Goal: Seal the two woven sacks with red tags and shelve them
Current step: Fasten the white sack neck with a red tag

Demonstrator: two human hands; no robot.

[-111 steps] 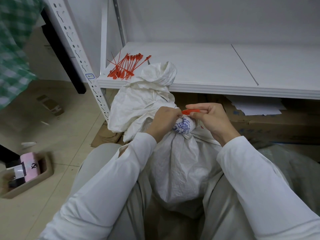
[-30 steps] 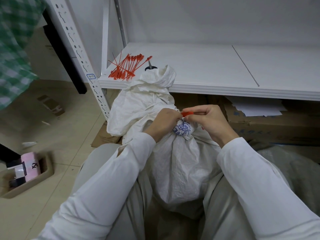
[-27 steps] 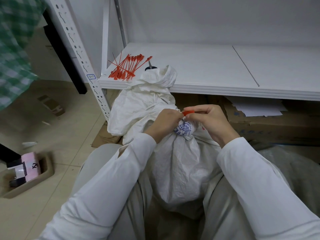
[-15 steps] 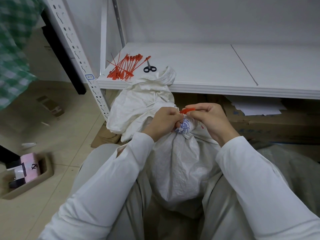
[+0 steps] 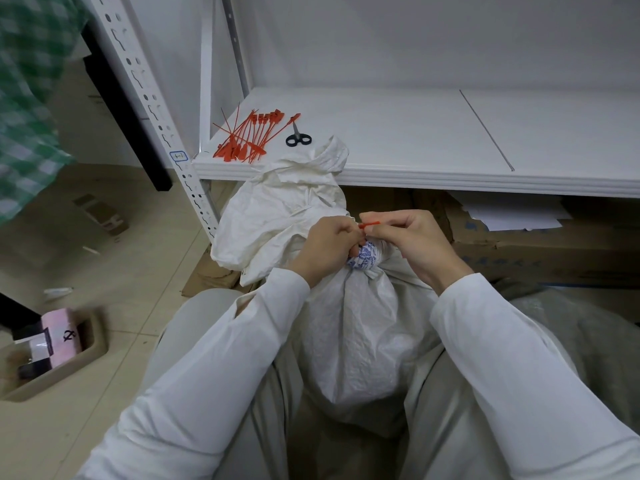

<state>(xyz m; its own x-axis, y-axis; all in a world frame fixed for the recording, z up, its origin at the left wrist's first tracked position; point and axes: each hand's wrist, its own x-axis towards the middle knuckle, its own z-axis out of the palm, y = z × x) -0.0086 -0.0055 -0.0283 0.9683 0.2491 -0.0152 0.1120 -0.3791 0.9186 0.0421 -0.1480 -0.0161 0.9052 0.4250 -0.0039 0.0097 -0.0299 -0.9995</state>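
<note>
A white woven sack (image 5: 356, 334) stands between my knees, its blue-printed neck (image 5: 366, 257) bunched tight. My left hand (image 5: 325, 245) grips the neck from the left and pinches one end of a red tag (image 5: 369, 224). My right hand (image 5: 405, 239) pinches the tag's other end just above the neck. A second white sack (image 5: 277, 216) slumps behind, against the shelf edge, its mouth loose. A pile of spare red tags (image 5: 247, 138) lies on the white shelf (image 5: 433, 143) at its left front corner.
Black-handled scissors (image 5: 298, 138) lie beside the tag pile. A perforated shelf post (image 5: 162, 123) stands left. Cardboard boxes (image 5: 540, 247) with papers sit under the shelf. On the floor at left is a beige tray (image 5: 55, 358) holding a pink box.
My hands stay at the sack's neck with the red tag; the tag's visible part between my fingers has grown slightly longer. The view shifted a little, uncovering the scissors.
</note>
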